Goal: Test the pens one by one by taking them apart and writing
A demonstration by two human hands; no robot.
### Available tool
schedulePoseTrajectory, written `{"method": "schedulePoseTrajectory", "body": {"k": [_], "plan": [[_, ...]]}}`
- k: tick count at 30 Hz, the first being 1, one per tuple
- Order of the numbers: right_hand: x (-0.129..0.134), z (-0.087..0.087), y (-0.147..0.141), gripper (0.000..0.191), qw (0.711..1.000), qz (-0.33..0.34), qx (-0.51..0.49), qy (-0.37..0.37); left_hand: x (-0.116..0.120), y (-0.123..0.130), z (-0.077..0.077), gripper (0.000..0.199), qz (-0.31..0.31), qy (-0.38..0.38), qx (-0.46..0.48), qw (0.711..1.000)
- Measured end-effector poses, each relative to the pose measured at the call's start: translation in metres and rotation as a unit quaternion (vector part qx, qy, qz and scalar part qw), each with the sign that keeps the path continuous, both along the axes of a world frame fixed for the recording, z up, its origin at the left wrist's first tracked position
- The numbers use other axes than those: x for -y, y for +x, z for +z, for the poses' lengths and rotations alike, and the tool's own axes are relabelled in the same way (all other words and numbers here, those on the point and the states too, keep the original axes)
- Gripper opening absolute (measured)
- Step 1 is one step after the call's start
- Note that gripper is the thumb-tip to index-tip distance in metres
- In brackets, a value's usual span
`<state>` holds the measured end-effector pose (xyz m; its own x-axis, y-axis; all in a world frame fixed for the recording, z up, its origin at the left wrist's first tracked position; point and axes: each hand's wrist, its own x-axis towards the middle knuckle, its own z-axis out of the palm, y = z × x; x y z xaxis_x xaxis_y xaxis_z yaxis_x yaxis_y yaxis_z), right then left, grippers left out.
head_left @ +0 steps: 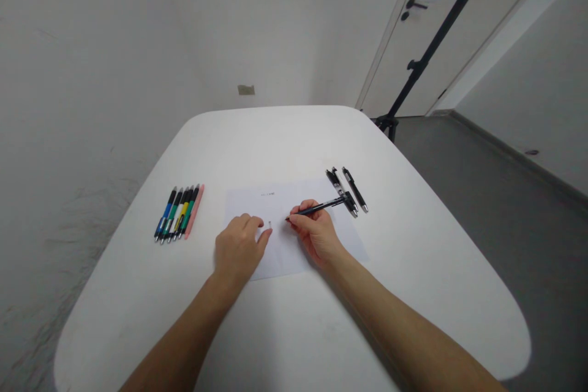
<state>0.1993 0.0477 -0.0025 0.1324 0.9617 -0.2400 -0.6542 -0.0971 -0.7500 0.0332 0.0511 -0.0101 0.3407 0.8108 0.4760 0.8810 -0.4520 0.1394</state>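
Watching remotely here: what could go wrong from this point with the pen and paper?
The black pen in the right hand has its rear end over the other black pens, so a careless swing might knock them askew. Its tip sits close to the paper, so it could leave a stray mark. The left hand rests on the sheet; if it lifts, the paper might slide.
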Motion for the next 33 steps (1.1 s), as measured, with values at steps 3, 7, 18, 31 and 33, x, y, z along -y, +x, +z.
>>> {"method": "schedulePoseTrajectory", "body": {"k": [3, 7, 18, 31, 33], "plan": [[0.000, 0.000, 0.000, 0.038, 1.000, 0.005, -0.001, 0.003, -0.005, -0.003, 0.002, 0.023, -0.024, -0.006, 0.026, 0.999], [-0.001, 0.000, 0.002, 0.037, 1.000, -0.008, -0.005, 0.008, -0.012, -0.004, -0.002, 0.034, -0.082, -0.038, -0.013, 0.996], [-0.002, 0.003, 0.001, 0.036, 0.999, -0.030, -0.026, -0.002, -0.016, -0.003, -0.008, 0.018, -0.071, -0.029, -0.028, 0.997], [-0.003, 0.001, 0.001, 0.036, 0.999, -0.030, -0.024, -0.003, -0.019, -0.008, -0.011, 0.025, -0.014, -0.055, 0.004, 0.998], [-0.003, 0.002, 0.001, 0.036, 0.999, -0.029, -0.027, -0.005, -0.019, -0.008, -0.011, 0.024, -0.012, -0.053, 0.009, 0.998]]}}
